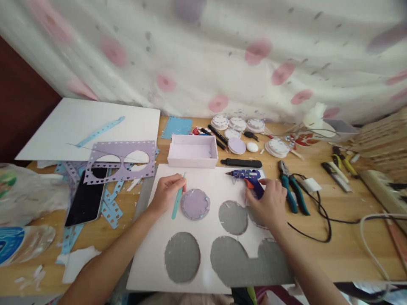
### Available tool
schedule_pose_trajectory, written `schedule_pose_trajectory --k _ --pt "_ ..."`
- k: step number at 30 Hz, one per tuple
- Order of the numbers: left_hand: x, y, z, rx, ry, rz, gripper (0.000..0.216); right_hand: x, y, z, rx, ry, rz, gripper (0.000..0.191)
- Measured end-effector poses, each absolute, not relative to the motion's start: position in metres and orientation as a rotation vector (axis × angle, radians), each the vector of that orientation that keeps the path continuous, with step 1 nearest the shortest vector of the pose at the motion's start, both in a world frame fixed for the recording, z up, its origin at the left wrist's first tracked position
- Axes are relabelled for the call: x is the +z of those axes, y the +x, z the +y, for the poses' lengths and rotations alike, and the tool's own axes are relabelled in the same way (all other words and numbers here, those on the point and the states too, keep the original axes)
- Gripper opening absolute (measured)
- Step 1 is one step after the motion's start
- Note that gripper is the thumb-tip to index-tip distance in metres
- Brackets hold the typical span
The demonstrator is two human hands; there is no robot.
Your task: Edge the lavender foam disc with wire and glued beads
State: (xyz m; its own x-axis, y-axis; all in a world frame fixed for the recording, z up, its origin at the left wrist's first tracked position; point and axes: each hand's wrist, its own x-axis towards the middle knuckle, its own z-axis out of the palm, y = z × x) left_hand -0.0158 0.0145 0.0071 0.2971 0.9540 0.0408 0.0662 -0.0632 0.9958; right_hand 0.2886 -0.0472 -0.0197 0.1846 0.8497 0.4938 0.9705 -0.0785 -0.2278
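Observation:
My left hand [168, 191] pinches a slim teal tool [177, 204] with a narrow tip and a broader rounded end; its exact kind is unclear. Just right of it lies a round lilac disc [195, 205] with small pale blue bits around its rim. My right hand [269, 198] has thumb and fingers around the handle of a blue glue gun [246, 174] with an orange trigger. The gun lies on its side, nozzle pointing left. Beneath both hands is a white board [149, 254] with round holes cut out, showing a grey mat [182, 257].
Behind the board stand an open white box [192, 162], a black case [241, 163] and stacked white discs [277, 147]. Pliers [291, 190] and a black cable [329, 224] lie to the right. At left are a phone [85, 199], lilac punched sheet [122, 148] and blue scraps [111, 210].

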Motion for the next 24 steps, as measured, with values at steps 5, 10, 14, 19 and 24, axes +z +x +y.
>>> schedule_pose_trajectory --k 5,10,14,19,24 --pt "0.037 -0.004 -0.007 1.049 1.401 1.106 0.035 0.013 0.245 -0.061 -0.281 -1.373 -1.929 0.029" --pt "0.058 0.026 -0.027 1.054 1.225 1.071 0.033 0.040 0.198 -0.069 -0.286 -0.889 -2.173 0.032" --pt "0.066 0.045 -0.035 1.040 1.147 1.053 0.029 0.043 0.193 -0.066 -0.351 -0.739 -2.176 0.025" --pt "0.070 0.056 -0.035 1.043 1.197 1.074 0.032 0.047 0.198 -0.060 -0.434 -0.684 -2.115 0.018" --pt "0.067 0.046 -0.027 0.947 1.417 1.075 0.040 0.040 0.202 -0.050 -0.255 -0.831 -1.810 0.026"
